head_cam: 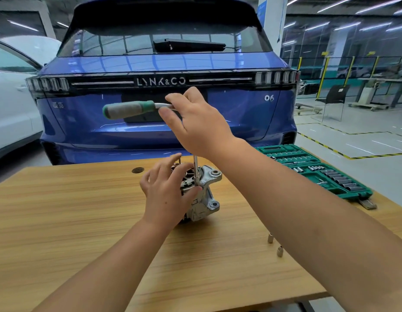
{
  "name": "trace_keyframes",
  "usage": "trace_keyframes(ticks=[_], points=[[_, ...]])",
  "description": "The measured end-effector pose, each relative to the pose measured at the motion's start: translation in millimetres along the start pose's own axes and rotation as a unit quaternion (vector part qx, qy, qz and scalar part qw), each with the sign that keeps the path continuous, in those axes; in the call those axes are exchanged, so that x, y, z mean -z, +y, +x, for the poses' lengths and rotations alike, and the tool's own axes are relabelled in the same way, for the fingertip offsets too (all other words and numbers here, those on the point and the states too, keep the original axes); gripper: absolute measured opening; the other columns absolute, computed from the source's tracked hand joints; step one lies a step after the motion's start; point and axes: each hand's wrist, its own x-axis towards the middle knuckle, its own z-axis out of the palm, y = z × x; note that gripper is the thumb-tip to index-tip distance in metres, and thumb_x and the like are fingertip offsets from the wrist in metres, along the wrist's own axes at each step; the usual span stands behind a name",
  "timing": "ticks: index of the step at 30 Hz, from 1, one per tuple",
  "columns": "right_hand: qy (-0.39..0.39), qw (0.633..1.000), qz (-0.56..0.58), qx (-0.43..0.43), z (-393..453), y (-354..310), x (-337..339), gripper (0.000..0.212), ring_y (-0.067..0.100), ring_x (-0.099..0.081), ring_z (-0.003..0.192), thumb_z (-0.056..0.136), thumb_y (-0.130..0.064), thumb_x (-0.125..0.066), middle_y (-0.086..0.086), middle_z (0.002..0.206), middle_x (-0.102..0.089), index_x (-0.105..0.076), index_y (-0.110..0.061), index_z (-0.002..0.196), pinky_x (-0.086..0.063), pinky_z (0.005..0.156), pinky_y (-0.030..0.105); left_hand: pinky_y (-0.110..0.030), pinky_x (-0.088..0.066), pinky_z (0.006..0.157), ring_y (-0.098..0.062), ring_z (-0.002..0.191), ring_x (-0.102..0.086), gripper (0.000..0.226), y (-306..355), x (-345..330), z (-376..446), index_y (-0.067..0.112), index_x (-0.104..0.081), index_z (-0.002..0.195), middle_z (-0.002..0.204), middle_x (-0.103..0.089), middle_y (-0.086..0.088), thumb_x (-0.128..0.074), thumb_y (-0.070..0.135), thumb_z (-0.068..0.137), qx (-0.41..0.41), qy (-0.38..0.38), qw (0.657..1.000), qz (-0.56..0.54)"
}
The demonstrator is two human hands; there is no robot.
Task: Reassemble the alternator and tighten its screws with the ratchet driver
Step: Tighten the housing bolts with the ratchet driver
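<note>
My right hand (196, 122) is raised above the alternator (201, 192), fingers curled over the head of the ratchet (130, 109); its green-and-grey handle points left, level with the table. From under that hand a thin steel extension (196, 167) drops straight down onto the top of the alternator. My left hand (166, 190) grasps the alternator on its left side, thumb laid across the near top edge just beside the foot of the extension, the other fingers curled over the far side. The alternator sits on the wooden table (60, 221) near its centre, mounting lugs facing right. Two loose sockets (275, 244) stand on the table to the near right, beside my right forearm, apart from each other. At the far right corner of the table lies an open green socket case (312, 170) with rows of sockets in it. Beyond the table stands a blue car (164, 64), tail toward me, with a white car (10, 104) at the far left.
</note>
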Motion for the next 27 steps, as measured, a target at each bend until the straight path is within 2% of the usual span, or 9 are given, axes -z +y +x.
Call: trace_keyframes(ticks=[7, 10, 12, 14, 16, 19, 22, 25, 27], points=[[-0.037, 0.999, -0.034, -0.013, 14.4, 1.0, 13.3, 0.033, 0.022, -0.051, 0.075, 0.105, -0.043, -0.045, 0.000, 0.085, -0.054, -0.067, -0.018, 0.106, -0.041, 0.064, 0.034, -0.055, -0.012, 0.113, -0.019, 0.132, -0.050, 0.040, -0.1, -10.8, 2.8, 0.034, -0.074, 0.105, 0.145, -0.054, 0.012, -0.059, 0.066, 0.087, 0.035, -0.078, 0.995, 0.049], [-0.077, 0.994, -0.029, -0.077, 26.0, -3.0, 23.1, 0.033, 0.021, -0.046, 0.058, 0.099, -0.036, -0.050, 0.000, 0.064, -0.055, -0.067, -0.011, 0.087, -0.034, 0.054, 0.029, -0.061, -0.009, 0.115, -0.025, 0.136, -0.049, 0.057, -0.6, -10.7, 1.2, 0.040, -0.069, 0.100, 0.134, -0.061, 0.023, -0.026, 0.076, 0.092, 0.018, -0.107, 0.990, 0.092], [-0.132, 0.978, 0.064, -0.149, 32.4, -4.0, 31.7, 0.026, 0.024, -0.058, 0.059, 0.097, -0.025, -0.051, 0.007, 0.069, -0.065, -0.060, -0.007, 0.080, -0.044, 0.057, 0.032, -0.058, -0.002, 0.116, -0.025, 0.142, -0.043, 0.066, -0.4, -10.3, 1.3, 0.043, -0.068, 0.106, 0.132, -0.062, 0.026, -0.012, 0.076, 0.091, 0.022, -0.115, 0.989, 0.092], [-0.157, 0.922, 0.246, -0.255, 32.1, -2.7, 37.0, 0.017, 0.025, -0.071, 0.064, 0.095, -0.019, -0.051, 0.012, 0.074, -0.073, -0.059, -0.009, 0.084, -0.055, 0.066, 0.032, -0.055, 0.002, 0.117, -0.024, 0.144, -0.040, 0.070, -0.3, -9.5, 1.5, 0.046, -0.068, 0.113, 0.135, -0.060, 0.027, -0.008, 0.074, 0.091, 0.024, -0.115, 0.990, 0.076], [-0.157, 0.821, 0.432, -0.339, 26.7, 4.1, 38.4, 0.014, 0.023, -0.073, 0.068, 0.093, -0.023, -0.052, 0.007, 0.076, -0.074, -0.060, -0.011, 0.091, -0.054, 0.077, 0.038, -0.055, 0.000, 0.117, -0.024, 0.143, -0.042, 0.069, 0.1, -8.2, 1.9, 0.046, -0.070, 0.113, 0.134, -0.061, 0.026, -0.010, 0.071, 0.092, 0.025, -0.113, 0.991, 0.068], [-0.159, 0.704, 0.585, -0.370, 17.8, 19.0, 34.6, 0.015, 0.017, -0.071, 0.070, 0.093, -0.031, -0.056, -0.004, 0.078, -0.073, -0.059, -0.018, 0.087, -0.046, 0.092, 0.045, -0.059, -0.016, 0.113, -0.030, 0.136, -0.051, 0.058, -2.0, -8.7, 0.4, 0.040, -0.074, 0.104, 0.127, -0.067, 0.022, -0.022, 0.064, 0.096, 0.005, -0.091, 0.994, 0.064], [-0.159, 0.641, 0.660, -0.359, 10.6, 23.6, 28.7, 0.017, 0.014, -0.070, 0.074, 0.094, -0.035, -0.059, -0.009, 0.080, -0.071, -0.062, -0.019, 0.088, -0.041, 0.095, 0.045, -0.056, -0.030, 0.101, -0.034, 0.128, -0.057, 0.047, -5.9, -9.9, -0.7, 0.035, -0.075, 0.095, 0.121, -0.071, 0.018, -0.033, 0.057, 0.097, -0.018, -0.055, 0.997, 0.049], [-0.069, 0.672, 0.686, -0.271, 1.6, 16.3, 12.9, 0.011, 0.015, -0.069, 0.080, 0.101, -0.027, -0.056, -0.004, 0.094, -0.073, -0.060, -0.017, 0.104, -0.048, 0.082, 0.041, -0.051, -0.032, 0.096, -0.033, 0.126, -0.059, 0.043, -7.2, -12.8, -0.8, 0.033, -0.074, 0.090, 0.117, -0.072, 0.019, -0.037, 0.055, 0.097, -0.022, -0.036, 0.998, 0.045], [0.018, 0.754, 0.630, -0.186, -4.4, 11.8, 1.5, 0.009, 0.019, -0.068, 0.083, 0.105, -0.021, -0.052, 0.004, 0.106, -0.071, -0.061, -0.023, 0.108, -0.053, 0.073, 0.039, -0.048, -0.030, 0.096, -0.032, 0.127, -0.058, 0.043, -9.1, -13.9, -0.7, 0.035, -0.074, 0.091, 0.115, -0.072, 0.020, -0.037, 0.056, 0.096, -0.023, -0.034, 0.998, 0.043]])
